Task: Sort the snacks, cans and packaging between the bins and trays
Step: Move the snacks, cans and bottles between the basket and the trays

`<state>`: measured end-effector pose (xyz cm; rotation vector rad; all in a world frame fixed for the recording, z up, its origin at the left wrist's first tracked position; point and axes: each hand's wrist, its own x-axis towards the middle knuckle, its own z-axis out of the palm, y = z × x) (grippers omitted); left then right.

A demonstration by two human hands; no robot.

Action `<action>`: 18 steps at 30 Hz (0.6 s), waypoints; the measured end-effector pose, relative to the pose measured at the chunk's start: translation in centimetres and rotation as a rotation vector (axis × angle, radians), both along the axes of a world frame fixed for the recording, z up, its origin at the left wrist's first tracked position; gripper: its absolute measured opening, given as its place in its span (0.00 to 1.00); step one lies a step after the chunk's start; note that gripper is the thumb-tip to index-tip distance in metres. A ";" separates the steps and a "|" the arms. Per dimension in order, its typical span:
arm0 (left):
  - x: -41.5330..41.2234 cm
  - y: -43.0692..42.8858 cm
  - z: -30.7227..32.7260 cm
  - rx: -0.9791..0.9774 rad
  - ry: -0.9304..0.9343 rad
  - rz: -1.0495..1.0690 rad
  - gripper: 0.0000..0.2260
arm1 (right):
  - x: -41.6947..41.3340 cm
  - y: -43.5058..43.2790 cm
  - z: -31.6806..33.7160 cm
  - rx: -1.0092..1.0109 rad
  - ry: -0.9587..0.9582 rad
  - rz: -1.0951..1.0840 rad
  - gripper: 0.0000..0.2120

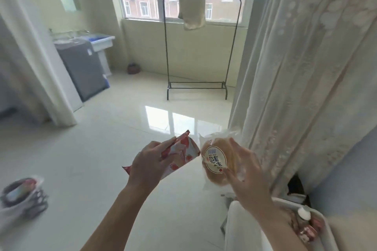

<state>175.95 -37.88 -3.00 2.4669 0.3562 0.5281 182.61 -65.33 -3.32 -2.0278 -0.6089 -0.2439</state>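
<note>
My left hand [149, 166] grips a red and white snack packet [180, 154] held up over the floor, its top corner pointing up and away. Just to its right my right hand [247, 171] holds a round bun in a clear wrapper [216, 161] with a white oval label facing me. The two packs nearly touch at their upper edges. A dark wire bin [24, 197] with a pale liner and packets inside stands at the lower left, blurred. A white tray [318, 218] at the lower right holds a bottle and red packs.
A black clothes rack [201, 47] with a cloth over it stands before the window. A grey washing machine [83, 67] and a sink are at the left. A lace curtain [306, 67] hangs at the right. Glossy tiled floor lies between.
</note>
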 end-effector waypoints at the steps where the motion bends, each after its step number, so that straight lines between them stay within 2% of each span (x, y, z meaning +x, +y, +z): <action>1: -2.2 1.7 0.2 0.002 -0.017 0.036 0.22 | -0.9 2.1 0.2 0.007 0.000 0.033 0.38; 11: -24.1 15.2 1.5 0.131 -0.036 0.388 0.23 | -15.1 20.7 1.6 0.056 0.002 0.350 0.39; 18: -40.0 21.5 1.9 0.114 -0.076 0.593 0.23 | -27.1 30.9 2.3 0.066 0.033 0.559 0.40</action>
